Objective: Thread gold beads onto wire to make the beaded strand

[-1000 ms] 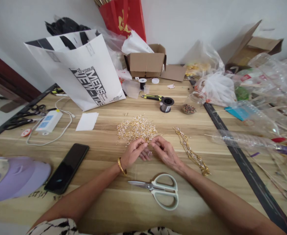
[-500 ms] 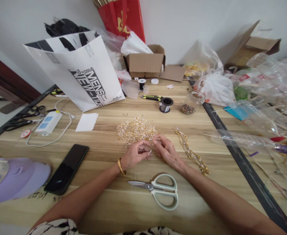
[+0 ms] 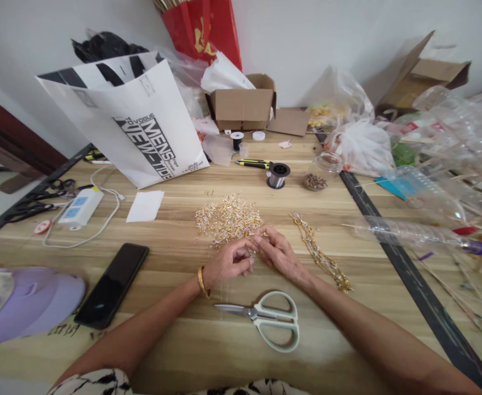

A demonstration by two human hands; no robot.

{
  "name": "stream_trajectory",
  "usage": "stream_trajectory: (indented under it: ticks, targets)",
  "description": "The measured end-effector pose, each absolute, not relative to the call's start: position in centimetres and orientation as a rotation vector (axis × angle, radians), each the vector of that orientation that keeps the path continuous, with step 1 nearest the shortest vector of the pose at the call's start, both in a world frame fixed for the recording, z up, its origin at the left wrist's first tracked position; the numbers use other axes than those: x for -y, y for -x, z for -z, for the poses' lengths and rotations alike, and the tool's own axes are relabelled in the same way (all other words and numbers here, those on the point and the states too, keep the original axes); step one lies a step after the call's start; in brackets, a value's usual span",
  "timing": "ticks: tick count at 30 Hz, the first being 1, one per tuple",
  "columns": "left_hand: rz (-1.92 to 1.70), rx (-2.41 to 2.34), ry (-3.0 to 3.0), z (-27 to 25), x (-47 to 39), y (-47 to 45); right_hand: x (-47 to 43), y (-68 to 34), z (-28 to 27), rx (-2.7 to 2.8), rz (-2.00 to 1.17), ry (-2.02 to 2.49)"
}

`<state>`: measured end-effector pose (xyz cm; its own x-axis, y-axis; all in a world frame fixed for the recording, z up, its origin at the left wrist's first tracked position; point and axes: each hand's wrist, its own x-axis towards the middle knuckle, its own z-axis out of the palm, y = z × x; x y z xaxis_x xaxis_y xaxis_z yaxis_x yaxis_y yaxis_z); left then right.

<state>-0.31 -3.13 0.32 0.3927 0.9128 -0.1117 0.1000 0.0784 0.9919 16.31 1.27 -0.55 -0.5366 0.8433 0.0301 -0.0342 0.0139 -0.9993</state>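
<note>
My left hand, with a gold bangle at its wrist, has its fingers curled in a pinch. Facing it, my right hand is also closed, thumb against fingers, and the fingertips of both hands nearly meet. What they pinch is too small to make out. Just beyond lies a loose pile of small gold and clear beads. To the right of my right hand rests a bundle of gold and silvery beaded strands. Scissors with pale handles lie on the table nearer to me, below both hands.
At left are a black phone, a power strip and a white paper bag. Behind the beads stand a wire spool, a box cutter and a glass jar. Plastic bottles crowd the right side.
My left hand's fingers have shifted slightly up toward my right fingertips, and a small shiny bit seen at the left thumb no longer shows. The view has moved a little.
</note>
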Motion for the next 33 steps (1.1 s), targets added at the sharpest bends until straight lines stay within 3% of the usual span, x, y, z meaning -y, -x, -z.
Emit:
stream_trajectory:
  ticks: [33]
  targets:
    - [-0.776,-1.057,-1.205,-0.34,2.59,0.49,-1.74,-16.47,0.7,1.555,-1.616,0.796]
